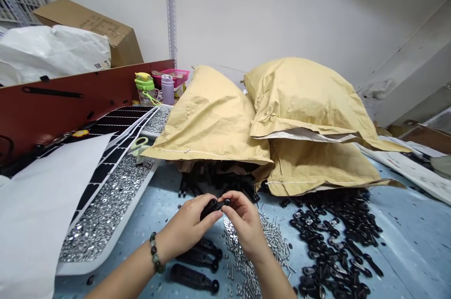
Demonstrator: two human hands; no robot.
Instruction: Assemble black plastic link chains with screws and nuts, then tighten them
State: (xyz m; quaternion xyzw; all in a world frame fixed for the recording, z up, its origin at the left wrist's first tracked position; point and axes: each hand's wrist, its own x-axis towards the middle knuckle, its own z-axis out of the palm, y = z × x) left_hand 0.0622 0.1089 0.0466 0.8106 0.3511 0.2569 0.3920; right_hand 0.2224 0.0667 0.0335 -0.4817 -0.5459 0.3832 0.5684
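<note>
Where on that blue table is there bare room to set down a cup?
The widest mostly bare stretch of blue table lies right of the black parts. A narrower strip shows between the white tray and the left hand. It is crowded around the right hand, with screws, and at the back, where paper sacks sit.
</note>
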